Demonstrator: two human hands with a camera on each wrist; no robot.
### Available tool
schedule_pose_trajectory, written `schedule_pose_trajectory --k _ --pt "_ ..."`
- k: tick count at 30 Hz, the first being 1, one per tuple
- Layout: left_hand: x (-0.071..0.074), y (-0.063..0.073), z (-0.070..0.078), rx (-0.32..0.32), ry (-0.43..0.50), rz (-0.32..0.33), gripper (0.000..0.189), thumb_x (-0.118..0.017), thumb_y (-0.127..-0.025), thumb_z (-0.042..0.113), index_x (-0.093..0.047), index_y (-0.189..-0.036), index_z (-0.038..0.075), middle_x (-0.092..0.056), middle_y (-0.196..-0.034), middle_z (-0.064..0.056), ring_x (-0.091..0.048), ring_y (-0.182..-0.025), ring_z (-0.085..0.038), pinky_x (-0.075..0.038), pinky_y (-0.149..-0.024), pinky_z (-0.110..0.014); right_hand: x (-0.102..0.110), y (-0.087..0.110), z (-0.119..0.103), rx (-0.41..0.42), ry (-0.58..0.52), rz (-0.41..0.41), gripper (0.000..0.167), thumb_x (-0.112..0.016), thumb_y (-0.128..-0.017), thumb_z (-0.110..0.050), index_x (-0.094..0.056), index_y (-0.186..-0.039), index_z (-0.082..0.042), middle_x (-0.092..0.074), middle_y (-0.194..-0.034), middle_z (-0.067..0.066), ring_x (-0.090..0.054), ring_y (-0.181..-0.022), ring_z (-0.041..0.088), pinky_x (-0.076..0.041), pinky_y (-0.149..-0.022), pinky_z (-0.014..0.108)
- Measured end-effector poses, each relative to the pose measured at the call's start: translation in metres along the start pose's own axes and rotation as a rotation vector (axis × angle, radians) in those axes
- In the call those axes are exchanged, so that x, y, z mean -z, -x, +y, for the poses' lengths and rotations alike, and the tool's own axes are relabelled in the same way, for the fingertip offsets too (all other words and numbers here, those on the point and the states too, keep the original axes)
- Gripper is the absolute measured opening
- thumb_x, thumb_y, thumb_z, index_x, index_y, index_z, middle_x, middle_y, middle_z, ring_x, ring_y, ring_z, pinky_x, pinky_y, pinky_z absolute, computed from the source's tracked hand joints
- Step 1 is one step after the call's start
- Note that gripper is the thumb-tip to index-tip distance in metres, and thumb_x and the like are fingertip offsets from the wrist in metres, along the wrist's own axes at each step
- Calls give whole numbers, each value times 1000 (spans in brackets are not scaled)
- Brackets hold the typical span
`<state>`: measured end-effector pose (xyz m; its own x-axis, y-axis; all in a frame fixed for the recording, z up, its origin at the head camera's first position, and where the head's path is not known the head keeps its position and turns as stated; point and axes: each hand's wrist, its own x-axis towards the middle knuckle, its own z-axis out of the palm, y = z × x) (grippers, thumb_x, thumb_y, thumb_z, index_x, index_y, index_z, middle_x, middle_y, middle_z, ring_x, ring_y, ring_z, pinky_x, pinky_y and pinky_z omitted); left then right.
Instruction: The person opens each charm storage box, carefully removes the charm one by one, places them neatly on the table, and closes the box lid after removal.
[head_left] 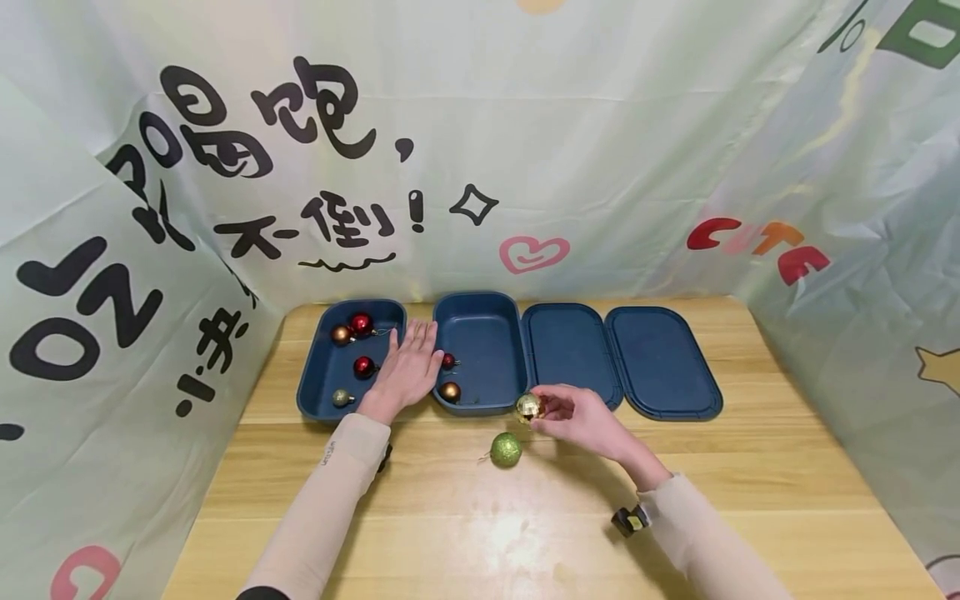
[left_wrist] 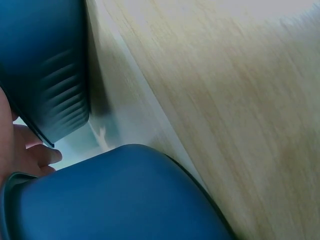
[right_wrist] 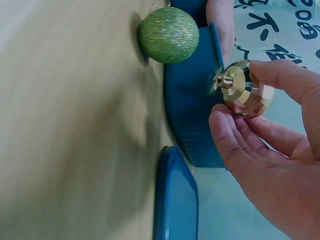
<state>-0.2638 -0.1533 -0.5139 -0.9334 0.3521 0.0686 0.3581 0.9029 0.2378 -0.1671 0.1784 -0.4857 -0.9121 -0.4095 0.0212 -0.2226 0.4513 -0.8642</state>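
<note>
1. we take the second box point(head_left: 487, 350) as our landmark; it stands on the tabletop point(head_left: 450, 517) with a small dark red ball point(head_left: 448, 361) and a bronze ball point(head_left: 450, 392) inside, toward its left and near sides.
2. we see the right hand point(head_left: 581, 419) at the near right corner of the second box, its thumb and fingers grasping a shiny gold ball point(head_left: 529, 407); we cannot tell whether the ball touches the rim.
3. we see the left hand point(head_left: 407, 367) at the left rim of the second box, palm down, its fingers straight and released.
4. we find a glittery green ball point(head_left: 506, 450) on the tabletop, in front of the second box.
5. we see the first box point(head_left: 330, 367) left of the second box, holding two red balls point(head_left: 364, 367), a copper ball point(head_left: 342, 335) and a small pale ball point(head_left: 342, 397).
6. we count two blue lids point(head_left: 573, 350) side by side, right of the second box.
7. we see a printed cloth point(head_left: 622, 167) hanging behind the second box.
</note>
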Motion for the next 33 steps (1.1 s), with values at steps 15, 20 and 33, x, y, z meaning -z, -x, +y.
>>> schedule_pose_trajectory --k 15,20,33 --pt "1 0 1 5 15 -13 61 -33 -116 35 -22 -168 4 -25 -174 -18 -15 -164 -38 -8 -130 -66 3 29 22 -30 17 19 54 -85 -88 -11 -65 -134 9 -73 -114 20 -73 -96 21 -62 -81 24" --pt "2 1 1 7 15 -17 62 -33 -116 35 -20 -168 5 -26 -173 -19 -14 -165 -38 -8 -130 -66 4 35 25 -38 40 -7 54 -84 -88 -13 -65 -134 9 -75 -107 17 -72 -88 12 -61 -73 22" --pt "0 0 0 9 17 -18 61 -33 -116 35 -22 -168 4 -25 -174 -18 -12 -165 -37 -8 -130 -66 3 43 27 -115 -23 -92 54 -82 -87 -9 -63 -132 13 -74 -90 11 -68 -71 8 -56 -60 23"
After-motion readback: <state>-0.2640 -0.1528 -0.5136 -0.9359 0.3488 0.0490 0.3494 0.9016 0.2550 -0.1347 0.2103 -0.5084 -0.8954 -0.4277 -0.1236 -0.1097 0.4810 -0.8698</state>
